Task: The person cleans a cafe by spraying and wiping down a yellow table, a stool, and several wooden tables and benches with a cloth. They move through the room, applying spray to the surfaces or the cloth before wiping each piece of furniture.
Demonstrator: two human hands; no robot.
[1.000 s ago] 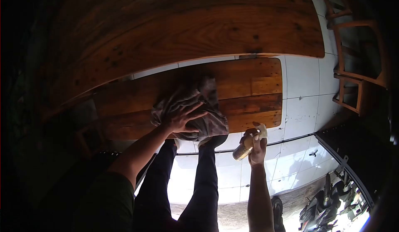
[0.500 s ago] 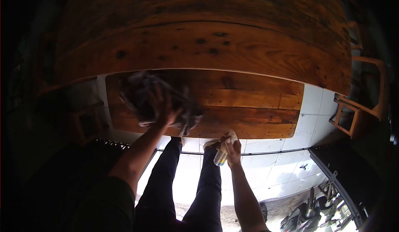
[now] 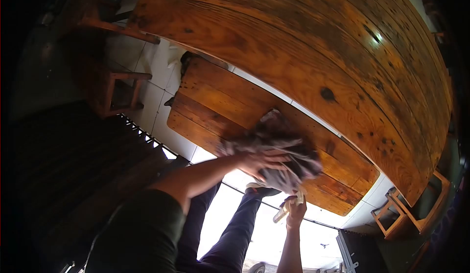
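A crumpled grey cloth (image 3: pixel 286 150) is pressed flat onto the wooden bench (image 3: pixel 215 106) by the left hand (image 3: pixel 262 163), fingers spread; off the bench's near edge, a spray bottle (image 3: pixel 286 209) is gripped in the closed right hand (image 3: pixel 296 208)

The cloth (image 3: pixel 281 150) is a crumpled grey rag, bunched up and a bit blurry, lying flat-ish on the wooden bench (image 3: pixel 215 111) toward its nearer long edge. The spray bottle (image 3: pixel 289 208) is a small slim thing, pale top, tilted diagonally, just off the bench edge, over the white floor tiles.
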